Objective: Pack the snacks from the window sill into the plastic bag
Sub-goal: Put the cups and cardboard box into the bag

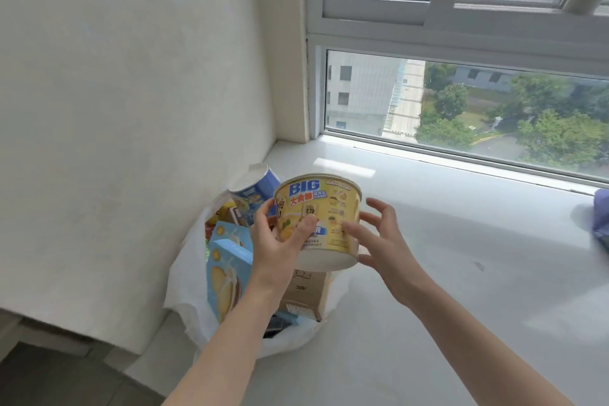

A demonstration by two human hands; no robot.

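Left hand [274,241] grips the yellow noodle cup [324,217], thumb across the label and fingers round the back. Right hand [384,242] is spread with straight fingers, tips against the cup's right side and base. It steadies the cup and does not grip.

The cup is tilted, lid end up and away from me. It hangs over the mouth of the white plastic bag [183,290], above the brown carton [309,293].

Step, as I read it: placing the cup into the bag. The bag already holds a blue box [224,260], a blue canister [260,186] and the carton, so it is fairly full.

Next move: lower the cup onto the carton or into the gap beside the canister, then let go with the left. It will probably have to sit on top.

Room: the wall [131,109] is tight on the bag's left, so there is no swing that way. The bag sits at the near-left end of the window sill [445,273], close to its edge, so a hard push could tip it off. The sill to the right gives open room. A purple item [601,217] lies at the far right, well apart; I can't tell what it is.
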